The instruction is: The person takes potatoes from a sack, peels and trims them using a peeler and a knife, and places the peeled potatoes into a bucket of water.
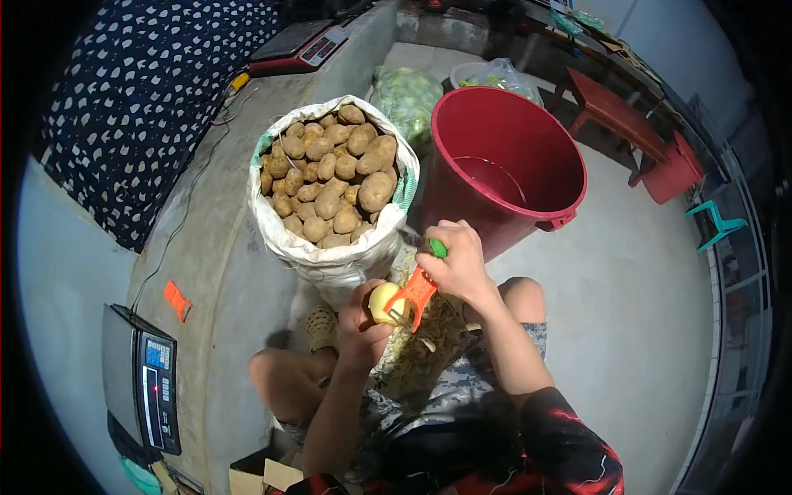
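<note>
A pale, peeled potato (pixel 384 304) is held in the curled fingers of my left hand (pixel 360 323). My right hand (pixel 459 262) is wrapped round an orange peeler (pixel 415 295), and its blade end is at the potato's right side. Something green (pixel 438 247) shows at the top of that fist. Beyond my hands stands a white sack (pixel 330 266) full of unpeeled brown potatoes (pixel 327 191). To its right is a large red bucket (pixel 495 221) with some liquid at the bottom. Peelings (pixel 433 338) lie below my hands, between my legs.
Digital scale (pixel 157 388) and a second orange peeler (pixel 176 300) at left; red scale (pixel 301 47) at upper left. Filled green bag (pixel 406 99) behind the sack. Red bench (pixel 615 114), smaller red bucket (pixel 672 172) and green stool (pixel 716 223) at right. Cardboard box (pixel 264 477) below.
</note>
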